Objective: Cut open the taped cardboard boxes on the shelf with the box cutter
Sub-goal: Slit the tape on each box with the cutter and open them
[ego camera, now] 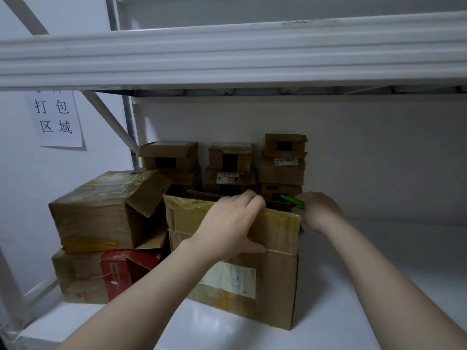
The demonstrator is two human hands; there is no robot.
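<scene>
Head camera: A person's bare arms reach into a white metal shelf (pixel 379 286) toward the front box (pixel 252 286), a worn cardboard carton with yellowed tape that stands mid-shelf, close to the front edge. The left hand (pixel 227 223) holds the carton's raised near flap, its grip closed over the top edge with the fingers curled behind and the thumb pressed to the near face. The right hand (pixel 319 210), at the carton's far right top corner, has its grip wrapped around a green box cutter (pixel 293 201). The blade is hidden, so contact with the tape cannot be told.

At the shelf's left end, a tilted box (pixel 101 210) with a loose flap lies on a red-printed box (pixel 108 276), both just beside the front box. Small boxes (pixel 230 168) are stacked in three columns along the back edge, behind the carton. A paper sign (pixel 58 117) with printed characters hangs on the wall to the left, below the upper shelf beam (pixel 227 54).
</scene>
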